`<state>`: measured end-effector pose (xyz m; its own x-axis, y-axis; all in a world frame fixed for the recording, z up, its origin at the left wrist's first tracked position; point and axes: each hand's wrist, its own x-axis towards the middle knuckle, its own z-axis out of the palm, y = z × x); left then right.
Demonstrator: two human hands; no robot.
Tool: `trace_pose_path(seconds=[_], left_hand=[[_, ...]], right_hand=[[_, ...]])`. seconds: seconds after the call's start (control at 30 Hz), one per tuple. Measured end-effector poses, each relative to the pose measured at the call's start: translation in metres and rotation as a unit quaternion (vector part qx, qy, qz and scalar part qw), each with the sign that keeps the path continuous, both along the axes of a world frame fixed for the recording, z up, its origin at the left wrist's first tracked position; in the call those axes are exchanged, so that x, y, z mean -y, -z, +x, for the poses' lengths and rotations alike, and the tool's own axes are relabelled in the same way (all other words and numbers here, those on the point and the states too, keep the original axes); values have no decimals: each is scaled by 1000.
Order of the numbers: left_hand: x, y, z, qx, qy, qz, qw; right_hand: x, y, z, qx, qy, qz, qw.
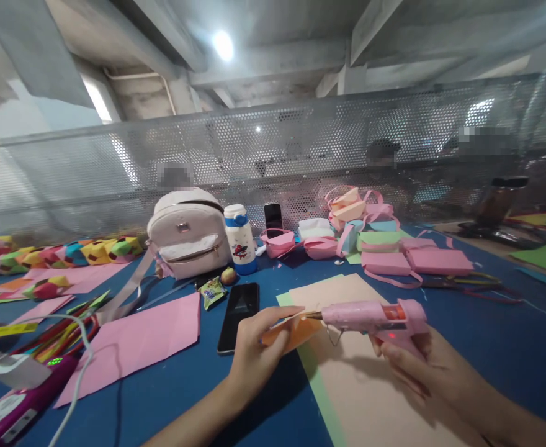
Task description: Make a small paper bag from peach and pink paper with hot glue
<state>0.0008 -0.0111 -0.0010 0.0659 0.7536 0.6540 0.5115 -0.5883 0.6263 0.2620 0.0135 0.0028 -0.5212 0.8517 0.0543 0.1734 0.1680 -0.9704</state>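
My right hand point(410, 360) is wrapped round the handle of a pink hot glue gun point(370, 316), whose small red light is lit. Its nozzle points left and meets the edge of a folded orange piece of paper point(296, 333). That paper is pinched between the thumb and fingers of my left hand point(261, 341). Beneath both hands lie large peach paper sheets point(347, 366) with a green sheet point(320, 388) showing along their left edge. Whether any glue has come out cannot be seen.
A black phone point(239, 316), pink paper point(147, 341), a snack packet point(212, 293), a bottle point(240, 242) and a backpack point(187, 233) are left of centre. Folded pink paper baskets point(387, 264) sit behind. A purple power strip point(26, 397) with a white cable is at left.
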Motion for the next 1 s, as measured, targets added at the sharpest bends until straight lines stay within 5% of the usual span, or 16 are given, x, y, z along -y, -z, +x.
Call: trace_pose_path(seconds=[0.33,1.0], left_hand=[[1,6,0,27,16,-9,999],[2,-1,5,43,-4,23,999]], right_hand=[[6,1,-5,-10,74,8,997],[12,-1,-4,-11,87,-12,996]])
